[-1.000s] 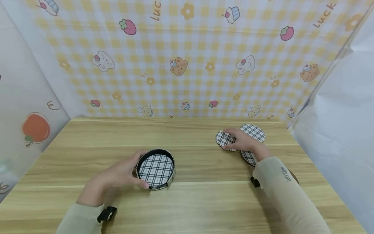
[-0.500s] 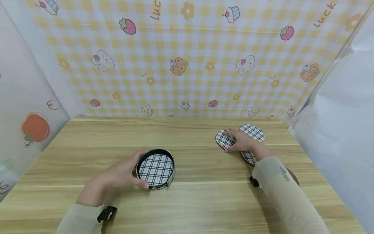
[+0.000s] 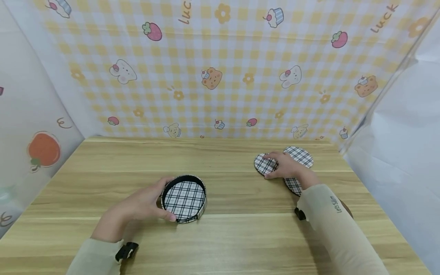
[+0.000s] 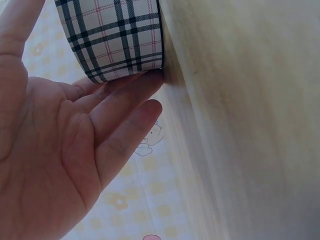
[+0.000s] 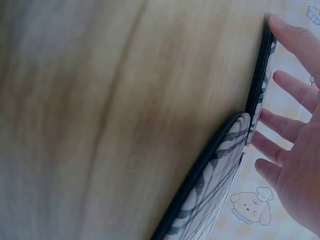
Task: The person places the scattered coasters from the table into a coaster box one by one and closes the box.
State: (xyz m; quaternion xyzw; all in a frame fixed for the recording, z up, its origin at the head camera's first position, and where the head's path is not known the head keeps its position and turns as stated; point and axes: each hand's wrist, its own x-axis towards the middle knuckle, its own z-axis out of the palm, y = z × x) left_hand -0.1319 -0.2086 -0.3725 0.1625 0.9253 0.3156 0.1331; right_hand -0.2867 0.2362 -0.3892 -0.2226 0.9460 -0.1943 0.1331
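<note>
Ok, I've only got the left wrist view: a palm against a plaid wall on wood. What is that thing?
Observer: A round plaid holder, open on top, upright on the table; the left hand grips its side.
Operator: And the other hand?
Observer: The right hand lies on flat plaid coasters at the far right.
Operator: How many coasters?
Observer: Three show, overlapping, all lying outside the holder.

The worktop [image 3: 240,236] lies open across its middle and along its whole front edge, between the round plaid tin [image 3: 184,198] left of centre and the three plaid discs [image 3: 264,165] toward the back right corner. The patterned backdrop [image 3: 220,76] and side panels close off the back, left and right edges.
</note>
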